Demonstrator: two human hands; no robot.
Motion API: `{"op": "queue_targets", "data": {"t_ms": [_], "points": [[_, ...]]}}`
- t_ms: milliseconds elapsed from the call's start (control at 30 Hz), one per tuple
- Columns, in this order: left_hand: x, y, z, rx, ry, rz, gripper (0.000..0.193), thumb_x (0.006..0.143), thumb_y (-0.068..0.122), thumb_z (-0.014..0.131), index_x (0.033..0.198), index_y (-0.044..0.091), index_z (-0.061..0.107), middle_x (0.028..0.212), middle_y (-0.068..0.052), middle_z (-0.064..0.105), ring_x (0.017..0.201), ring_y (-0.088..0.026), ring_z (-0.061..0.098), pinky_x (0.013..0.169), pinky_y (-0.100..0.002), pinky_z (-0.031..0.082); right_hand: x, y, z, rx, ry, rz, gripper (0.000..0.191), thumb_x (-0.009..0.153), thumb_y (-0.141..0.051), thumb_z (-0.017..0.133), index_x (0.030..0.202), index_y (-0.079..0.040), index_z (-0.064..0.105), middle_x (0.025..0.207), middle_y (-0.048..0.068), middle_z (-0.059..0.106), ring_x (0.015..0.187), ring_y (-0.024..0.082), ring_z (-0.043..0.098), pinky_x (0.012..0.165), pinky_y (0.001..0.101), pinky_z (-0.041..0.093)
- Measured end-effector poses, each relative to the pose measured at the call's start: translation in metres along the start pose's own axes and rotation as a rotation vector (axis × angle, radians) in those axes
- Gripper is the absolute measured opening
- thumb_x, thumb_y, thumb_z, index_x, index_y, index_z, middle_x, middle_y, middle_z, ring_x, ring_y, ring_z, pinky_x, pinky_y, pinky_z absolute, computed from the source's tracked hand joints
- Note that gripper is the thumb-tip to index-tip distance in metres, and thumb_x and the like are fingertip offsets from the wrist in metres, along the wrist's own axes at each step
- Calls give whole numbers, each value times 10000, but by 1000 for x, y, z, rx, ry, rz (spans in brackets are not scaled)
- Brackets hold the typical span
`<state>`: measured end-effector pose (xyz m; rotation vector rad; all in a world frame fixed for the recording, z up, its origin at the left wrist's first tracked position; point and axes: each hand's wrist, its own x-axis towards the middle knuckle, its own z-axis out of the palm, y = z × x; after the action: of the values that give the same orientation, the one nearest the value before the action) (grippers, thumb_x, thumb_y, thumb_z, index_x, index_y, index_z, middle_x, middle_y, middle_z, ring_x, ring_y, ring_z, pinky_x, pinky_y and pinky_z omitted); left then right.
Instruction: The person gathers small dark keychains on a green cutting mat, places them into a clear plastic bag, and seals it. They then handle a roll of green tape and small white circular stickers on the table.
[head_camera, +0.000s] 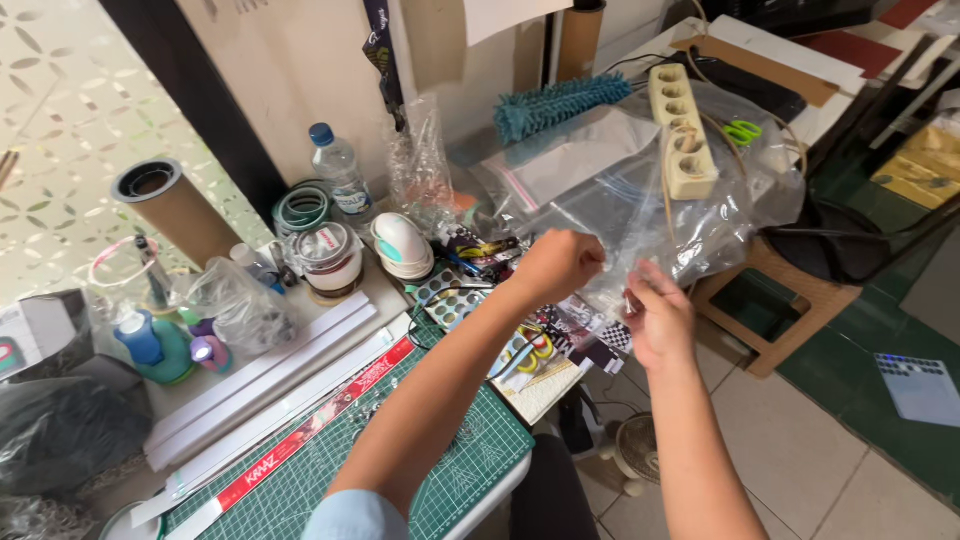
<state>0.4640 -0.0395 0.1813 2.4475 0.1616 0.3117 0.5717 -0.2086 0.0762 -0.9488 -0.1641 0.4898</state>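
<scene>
My left hand (560, 265) and my right hand (658, 320) both pinch the near edge of a large clear plastic bag (640, 200), held up in the air beyond the table's right end. The bag is crumpled and see-through; I cannot tell whether anything is inside it. Both forearms reach out over a green cutting mat (400, 460). Below my left hand lie printed sticker sheets (545, 350) with checkered and coloured patterns.
A water bottle (338, 170), tape rolls (302, 208), a lidded jar (328, 260), a cardboard tube (175, 210), glue bottles (155, 345) and a red-striped ruler (300, 440) crowd the table. A beige power strip (682, 130), a blue duster (560, 105) and a wooden stool (790, 300) lie behind the bag.
</scene>
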Motion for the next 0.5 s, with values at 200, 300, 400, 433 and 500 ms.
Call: {"op": "queue_targets", "data": {"t_ms": [200,300,400,433,500], "points": [[-12,-7,10,281,206,267,751,629,524,894,1215,94,705,1303,-210,647,1187,-425,611,920,-571,468,-24,-23,17,71,-94,77,100,911,-125,642,1001,-85,625,1064,63,742,937,215,711,813,381,583],[-13,-28,7,141,57,182,509,756,478,836,1135,149,750,1204,-142,701,1053,-342,693,876,-457,532,-22,-27,18,77,-115,50,111,895,-71,669,935,-117,576,1077,70,740,928,243,723,801,367,591],[-11,-40,10,-54,105,181,283,892,302,680,1101,162,809,1036,-53,815,954,-233,805,869,-358,613,-12,-18,13,9,-49,9,193,895,-57,739,1005,-153,613,994,41,696,865,162,684,694,321,546],[-10,-41,12,-117,113,165,278,856,311,741,1058,124,782,993,-69,799,906,-241,796,822,-362,610,-8,-12,11,-8,-69,-2,181,900,-84,758,1026,-137,639,965,26,684,824,145,661,657,309,528],[-7,-38,15,-232,134,139,358,785,325,862,970,50,728,908,-99,765,810,-258,779,726,-369,605,0,2,9,-17,-102,13,197,895,-147,784,1058,-109,680,917,11,679,745,128,618,601,283,486]]}}
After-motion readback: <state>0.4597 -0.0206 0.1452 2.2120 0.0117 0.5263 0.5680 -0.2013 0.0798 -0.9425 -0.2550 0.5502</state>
